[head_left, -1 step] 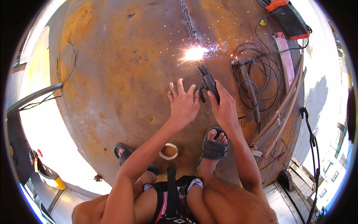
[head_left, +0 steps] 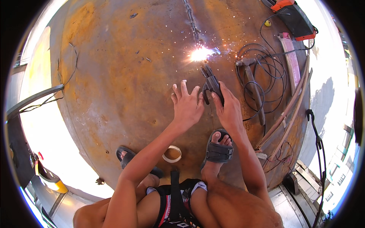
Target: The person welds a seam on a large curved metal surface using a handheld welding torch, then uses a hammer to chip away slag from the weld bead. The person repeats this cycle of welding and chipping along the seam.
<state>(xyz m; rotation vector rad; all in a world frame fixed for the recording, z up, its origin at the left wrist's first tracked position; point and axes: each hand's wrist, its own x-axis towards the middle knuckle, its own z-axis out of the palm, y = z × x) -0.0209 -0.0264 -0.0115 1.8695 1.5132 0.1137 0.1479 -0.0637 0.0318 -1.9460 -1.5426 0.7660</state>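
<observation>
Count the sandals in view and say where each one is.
2. One black sandal is on the left foot, partly hidden by the left forearm; the other black sandal is on the right foot, right of the pale ring.

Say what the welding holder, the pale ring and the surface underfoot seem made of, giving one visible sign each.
Holder: probably hard plastic, matte; its body looks evenly dark, though coated metal is possible.
Ring: perhaps plastic or cardboard, smooth; only its pale colour shows.
Surface: likely bare steel, dull; orange-brown, rust-like patches suggest it.
</observation>
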